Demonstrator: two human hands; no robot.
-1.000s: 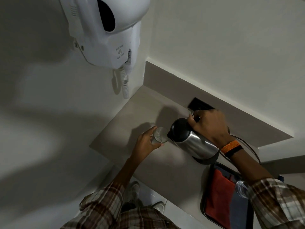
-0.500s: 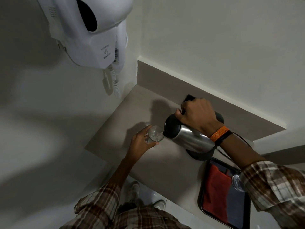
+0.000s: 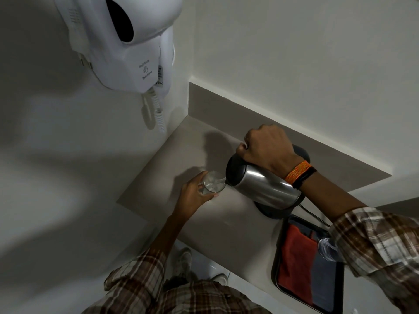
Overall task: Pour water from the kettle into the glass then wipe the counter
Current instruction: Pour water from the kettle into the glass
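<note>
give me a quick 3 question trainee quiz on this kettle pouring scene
1. True or false: the kettle is tilted with its spout at the glass.
2. Which hand holds the glass? A) left hand B) right hand
3. Fill in: the red cloth lies in a black ____.

Key: 1 true; 2 A; 3 tray

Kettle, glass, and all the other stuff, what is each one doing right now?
Kettle: tilted, spout at glass, pouring.
Glass: held, taking water.
Left hand: wrapped around glass.
Right hand: gripping kettle's handle.
Kettle base: on counter, empty.
Red cloth: lying in tray.
Hair dryer: on wall.
</note>
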